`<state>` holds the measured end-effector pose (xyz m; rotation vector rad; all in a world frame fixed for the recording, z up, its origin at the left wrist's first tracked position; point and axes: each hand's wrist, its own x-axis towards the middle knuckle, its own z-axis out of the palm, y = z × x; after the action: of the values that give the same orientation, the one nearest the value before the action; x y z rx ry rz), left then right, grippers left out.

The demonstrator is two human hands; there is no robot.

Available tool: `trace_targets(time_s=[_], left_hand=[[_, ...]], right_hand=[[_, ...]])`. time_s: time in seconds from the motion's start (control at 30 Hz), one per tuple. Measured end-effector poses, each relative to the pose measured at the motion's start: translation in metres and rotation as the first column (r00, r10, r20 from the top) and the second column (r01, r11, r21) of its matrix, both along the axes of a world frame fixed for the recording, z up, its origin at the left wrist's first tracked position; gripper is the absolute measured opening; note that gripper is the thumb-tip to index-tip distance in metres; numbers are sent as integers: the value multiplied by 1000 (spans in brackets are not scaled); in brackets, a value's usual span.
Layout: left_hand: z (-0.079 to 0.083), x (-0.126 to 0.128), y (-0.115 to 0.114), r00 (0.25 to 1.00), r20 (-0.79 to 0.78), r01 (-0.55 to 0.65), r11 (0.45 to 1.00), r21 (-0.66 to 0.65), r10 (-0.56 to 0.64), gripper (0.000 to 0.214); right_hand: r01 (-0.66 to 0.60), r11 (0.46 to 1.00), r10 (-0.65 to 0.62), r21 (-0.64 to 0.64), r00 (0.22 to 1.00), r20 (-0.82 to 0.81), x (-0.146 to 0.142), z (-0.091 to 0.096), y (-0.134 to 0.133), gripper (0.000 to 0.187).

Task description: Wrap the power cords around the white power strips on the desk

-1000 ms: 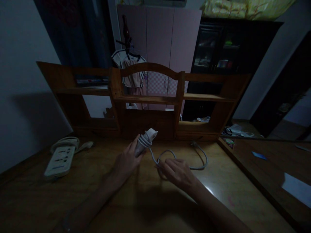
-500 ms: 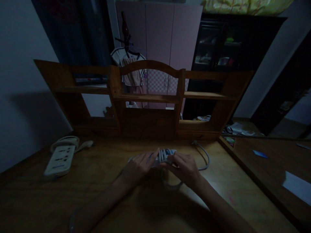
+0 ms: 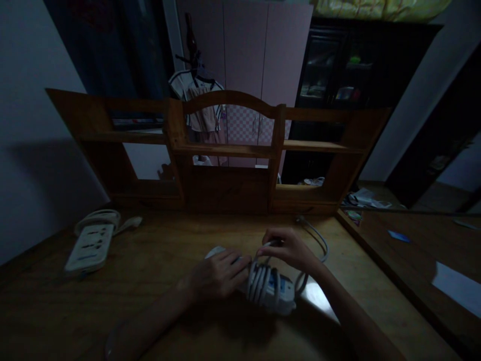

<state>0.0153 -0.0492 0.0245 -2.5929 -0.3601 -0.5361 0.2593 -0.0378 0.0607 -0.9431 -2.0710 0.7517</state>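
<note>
A white and blue power strip point(image 3: 283, 293) sits at the middle of the desk, its grey cord point(image 3: 258, 283) wound around it in several turns. My left hand point(image 3: 221, 273) grips the strip's left part, fingers over its top. Above the coils, my right hand point(image 3: 287, 246) pinches a stretch of the cord between thumb and fingers. From there the loose cord runs right and curves back to a plug point(image 3: 299, 219) lying on the desk.
A second white power strip point(image 3: 90, 245) with its cord bundled behind it lies at the left. Across the desk's back stands a wooden shelf unit point(image 3: 225, 149). To the right, a lower brown surface holds a blue card point(image 3: 399, 236) and a white paper point(image 3: 456, 287).
The power strip has come nearer and turned, its right end now lower. My right hand has moved off the strip's end and up, drawing on the cord.
</note>
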Motion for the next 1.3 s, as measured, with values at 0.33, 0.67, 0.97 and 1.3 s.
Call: trace_targets(time_s=[0.33,0.67,0.97,1.3], left_hand=[[-5,-7,5,810,510,-33,891,-453,289,69],[1,0,35,268,437,482,273,-833,859,50],[-7,-14,48,190,456,605,262,-751,869,49],[-22,-45,80,-32,346,722,261,-641,938,52]], right_hand=[[-87,978,42,-190,973,-226,2,-16,21,36],[66,996,-71,65,994,81,-23,-29,8,21],[96,994,-82,-46,967,242,-8,-41,9,21],[-80,994,102,-72,903,418,-17,-18,-17,38]])
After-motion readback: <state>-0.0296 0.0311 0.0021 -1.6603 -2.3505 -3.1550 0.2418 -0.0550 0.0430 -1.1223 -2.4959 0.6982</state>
